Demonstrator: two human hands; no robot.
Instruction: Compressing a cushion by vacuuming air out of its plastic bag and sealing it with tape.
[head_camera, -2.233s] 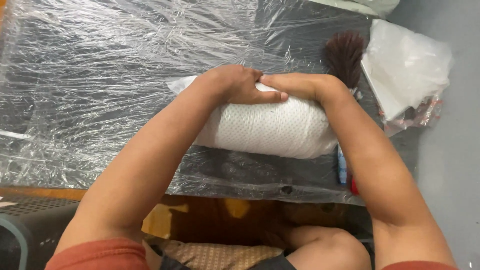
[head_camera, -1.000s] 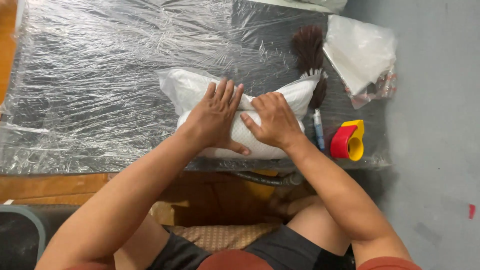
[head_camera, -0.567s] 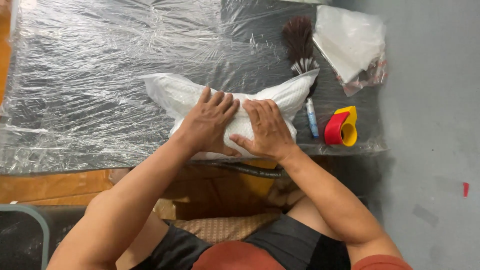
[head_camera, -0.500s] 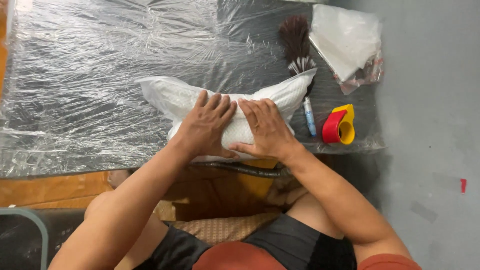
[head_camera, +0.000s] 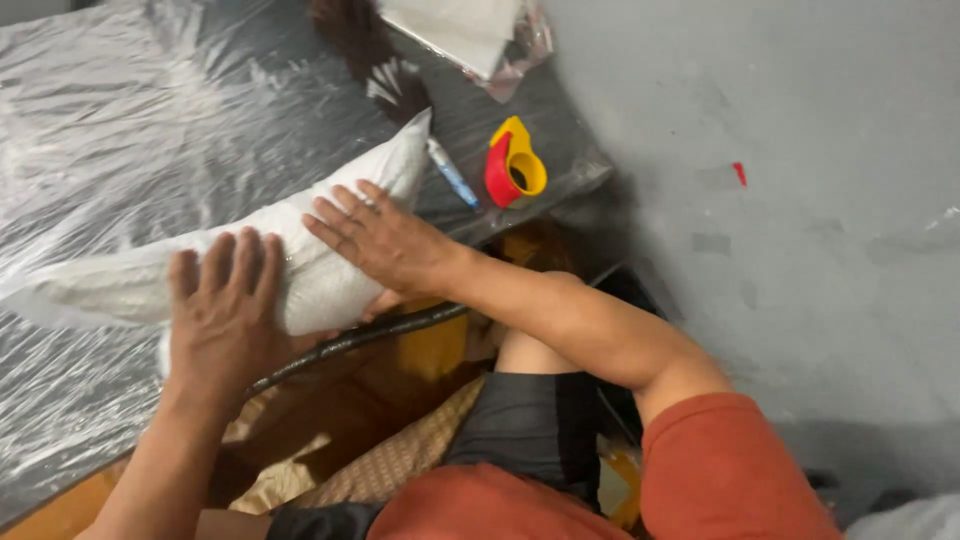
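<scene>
A white woven sack (head_camera: 300, 240), full and pillow-shaped, lies at the near edge of a surface covered in clear plastic sheet (head_camera: 130, 130). My left hand (head_camera: 225, 310) rests flat on the sack's near left part, fingers spread. My right hand (head_camera: 385, 240) lies flat on its right part, fingers pointing left. Neither hand grips anything; both press palm-down on the sack. One pointed corner of the sack sticks up toward the far right.
A red and yellow tape dispenser (head_camera: 512, 163) and a blue pen (head_camera: 452, 172) lie just right of the sack. A dark brush (head_camera: 365, 45) and a bagged white item (head_camera: 470, 30) sit farther back. Grey floor (head_camera: 780, 200) is at right. A black cable (head_camera: 350, 340) runs along the edge.
The view has swung and tilted, so the sack now runs diagonally. My hands have spread apart along the sack, the left one moving toward its left end.
</scene>
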